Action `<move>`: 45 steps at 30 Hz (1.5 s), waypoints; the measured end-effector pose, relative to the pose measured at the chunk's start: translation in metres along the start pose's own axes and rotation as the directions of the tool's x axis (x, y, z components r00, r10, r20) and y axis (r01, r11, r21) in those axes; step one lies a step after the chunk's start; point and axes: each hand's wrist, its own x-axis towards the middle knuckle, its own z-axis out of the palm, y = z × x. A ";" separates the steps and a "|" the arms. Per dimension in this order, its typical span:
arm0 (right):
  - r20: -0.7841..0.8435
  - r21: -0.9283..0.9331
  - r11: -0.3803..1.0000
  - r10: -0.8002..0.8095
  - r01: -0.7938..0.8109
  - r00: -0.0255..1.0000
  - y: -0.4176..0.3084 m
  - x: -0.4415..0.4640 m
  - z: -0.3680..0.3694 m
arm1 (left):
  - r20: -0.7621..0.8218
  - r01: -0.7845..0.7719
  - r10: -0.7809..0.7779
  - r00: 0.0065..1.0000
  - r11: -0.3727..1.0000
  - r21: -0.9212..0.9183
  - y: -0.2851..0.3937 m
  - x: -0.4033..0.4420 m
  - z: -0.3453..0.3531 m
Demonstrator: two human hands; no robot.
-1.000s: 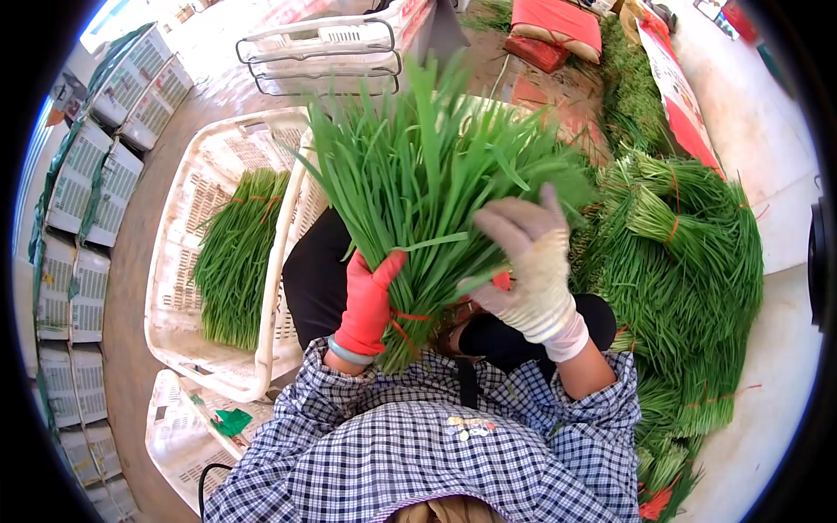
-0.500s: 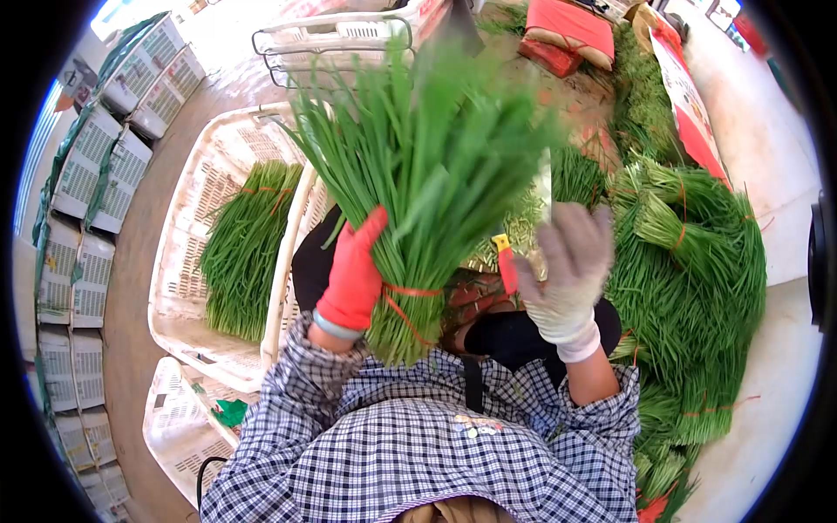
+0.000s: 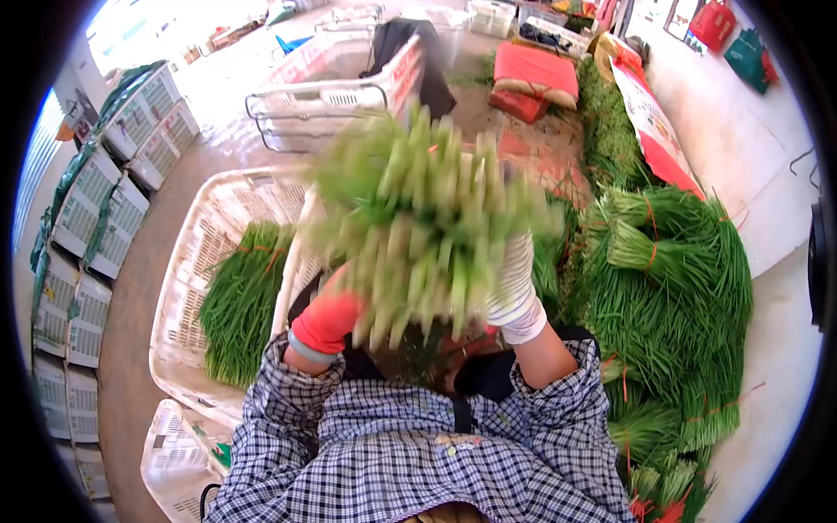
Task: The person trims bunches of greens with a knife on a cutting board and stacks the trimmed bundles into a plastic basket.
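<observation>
A bundle of green stalks (image 3: 427, 227), blurred by motion, is up in front of me with its pale cut ends towards the camera. My left hand (image 3: 330, 318), in a red glove, is at the bundle's lower left, its fingers hidden behind the stalks. On the right side, my right hand (image 3: 516, 283), in a whitish glove, is against the bundle with its fingers also mostly covered. To the left, a white crate (image 3: 174, 301) holds tied green stalks (image 3: 247, 305).
Tied green bundles (image 3: 671, 305) are heaped at the right beside a pale wall (image 3: 789, 322). More white crates stand along the left (image 3: 87, 318) and at the back (image 3: 327, 105). A red cushion (image 3: 536, 74) lies at the back.
The bundle has turned from leaves up to cut ends facing the camera. My right hand has moved left from beside it onto it. The view has tilted up.
</observation>
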 end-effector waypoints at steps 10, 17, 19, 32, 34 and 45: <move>0.065 -0.307 0.931 -0.189 0.200 0.980 0.027 0.006 0.005 | 0.584 -0.054 -0.294 0.757 -0.919 -0.391 0.012 0.060 0.001; 0.414 -0.797 0.376 -0.229 0.472 0.881 0.037 0.043 -0.078 | 0.580 0.033 -0.284 0.764 -0.879 -0.475 -0.032 0.072 0.026; -0.047 -0.994 -0.093 -0.081 -0.055 0.996 0.061 0.047 -0.126 | 0.522 -0.009 -0.309 0.795 -0.866 -0.499 -0.071 0.077 0.032; -0.271 -0.928 -0.319 0.216 -0.194 0.938 0.149 0.044 -0.166 | 0.262 0.342 0.227 0.938 -0.476 -0.810 -0.052 0.056 0.114; -0.393 -0.916 -0.191 0.243 -0.353 0.887 0.137 0.050 -0.158 | 0.252 0.354 0.251 0.934 -0.575 -0.738 -0.035 0.055 0.120; -0.369 0.092 0.860 0.498 -0.502 0.785 0.133 0.036 -0.209 | 0.247 0.529 0.502 0.829 -0.561 -0.636 0.015 0.072 0.136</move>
